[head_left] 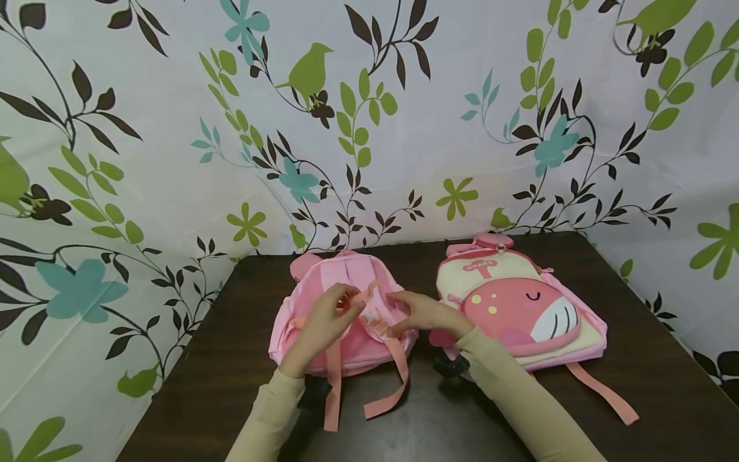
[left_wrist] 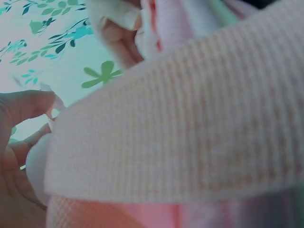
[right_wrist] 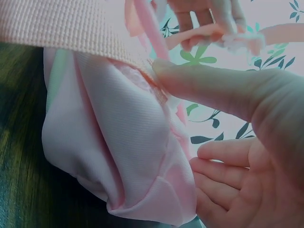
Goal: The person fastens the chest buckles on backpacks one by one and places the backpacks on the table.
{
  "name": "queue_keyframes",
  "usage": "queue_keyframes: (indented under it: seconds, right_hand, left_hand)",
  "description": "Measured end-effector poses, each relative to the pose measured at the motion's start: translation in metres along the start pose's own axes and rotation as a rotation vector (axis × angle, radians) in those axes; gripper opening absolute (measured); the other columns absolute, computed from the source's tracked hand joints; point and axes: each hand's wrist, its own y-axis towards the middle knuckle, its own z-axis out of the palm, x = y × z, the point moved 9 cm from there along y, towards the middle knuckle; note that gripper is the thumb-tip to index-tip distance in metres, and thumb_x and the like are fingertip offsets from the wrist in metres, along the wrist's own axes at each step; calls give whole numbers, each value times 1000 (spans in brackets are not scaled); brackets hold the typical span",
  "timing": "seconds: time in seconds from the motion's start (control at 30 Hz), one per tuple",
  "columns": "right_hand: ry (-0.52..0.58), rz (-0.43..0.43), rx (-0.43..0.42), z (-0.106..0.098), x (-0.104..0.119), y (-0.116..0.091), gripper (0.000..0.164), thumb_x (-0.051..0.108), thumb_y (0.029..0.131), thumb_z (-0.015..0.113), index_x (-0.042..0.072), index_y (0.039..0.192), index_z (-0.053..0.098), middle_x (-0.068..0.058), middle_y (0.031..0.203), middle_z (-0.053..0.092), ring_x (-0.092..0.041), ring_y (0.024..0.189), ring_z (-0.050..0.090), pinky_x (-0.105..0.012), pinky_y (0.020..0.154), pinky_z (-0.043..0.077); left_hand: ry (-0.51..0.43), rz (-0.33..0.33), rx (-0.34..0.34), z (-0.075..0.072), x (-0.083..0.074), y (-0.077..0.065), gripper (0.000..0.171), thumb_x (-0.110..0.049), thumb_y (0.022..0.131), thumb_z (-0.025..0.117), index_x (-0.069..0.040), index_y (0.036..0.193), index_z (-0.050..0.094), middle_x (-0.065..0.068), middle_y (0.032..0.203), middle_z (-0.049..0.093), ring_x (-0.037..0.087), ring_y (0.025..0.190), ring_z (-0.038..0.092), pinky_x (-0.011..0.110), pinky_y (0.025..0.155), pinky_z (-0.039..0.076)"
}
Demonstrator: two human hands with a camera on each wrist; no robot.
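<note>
A pink backpack (head_left: 360,269) lies on the table with its shoulder straps facing up. My left hand (head_left: 329,317) pinches an orange strap (right_wrist: 194,35) with a pale plastic buckle (right_wrist: 242,42) above the bag. Opposite it, my right hand (head_left: 430,314) holds the padded shoulder strap (head_left: 388,308) near its edge. In the right wrist view the right thumb (right_wrist: 204,88) presses on the orange webbing (right_wrist: 90,28), and the fingers touch the pink fabric beside it. Much of the left wrist view is covered by a close, blurred band of webbing (left_wrist: 180,118).
To the right lies a second backpack (head_left: 519,308), cream and pink with a whale face. Its orange strap (head_left: 603,391) trails over the dark table (head_left: 190,385). Two loose strap ends (head_left: 333,398) hang from the first bag towards me. A patterned cloth (head_left: 404,128) rises behind the table.
</note>
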Motion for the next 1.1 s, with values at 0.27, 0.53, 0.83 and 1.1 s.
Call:
queue_keyframes:
  seconds: [0.27, 0.53, 0.83, 1.1]
  right_hand:
    - [15, -20, 8, -4, 4, 4, 84, 35, 83, 82, 9, 152, 43, -17, 152, 44, -36, 139, 40, -56, 113, 33]
    - [5, -68, -4, -5, 10, 6, 78, 36, 87, 77, 6, 151, 44, -18, 153, 43, -37, 141, 39, -57, 113, 32]
    - [42, -126, 15, 11, 19, 8, 76, 35, 86, 79, 5, 149, 47, -16, 153, 44, -33, 139, 41, -55, 112, 34]
    - [-35, -185, -43, 21, 34, 17, 70, 32, 85, 81, -1, 141, 55, -17, 151, 47, -34, 141, 41, -51, 113, 34]
  left_hand:
    - [-111, 10, -51, -25, -7, 5, 25, -24, 94, 74, -10, 113, 66, 1, 97, 61, 19, 93, 60, 45, 85, 56]
    - [-170, -16, -61, -34, -4, 8, 17, -25, 93, 75, -14, 98, 63, 3, 92, 65, 19, 92, 61, 45, 91, 53]
    - [-291, -89, -60, -35, 5, 2, 20, -23, 92, 76, -12, 108, 69, 2, 109, 67, 23, 100, 64, 46, 90, 53]
    - [-344, -114, -63, -38, 5, -3, 31, -26, 92, 77, -16, 120, 67, 5, 109, 67, 23, 95, 66, 30, 78, 57]
